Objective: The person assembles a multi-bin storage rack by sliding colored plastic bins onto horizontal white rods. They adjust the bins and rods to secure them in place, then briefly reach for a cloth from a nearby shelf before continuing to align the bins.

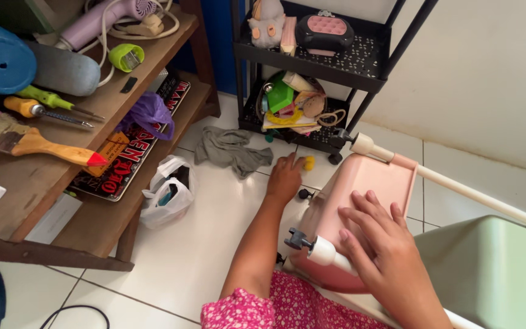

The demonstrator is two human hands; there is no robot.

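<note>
The left hand point(284, 178) reaches fingers-spread toward a yellow piece point(308, 162) just beyond the pink tray point(360, 189) — right hand point(375, 240) pressed flat on it.

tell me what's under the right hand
The right hand lies flat on a pink tray tipped on its side, by a white pole. The left hand reaches a small yellow piece. The tray's inside is hidden.
</note>
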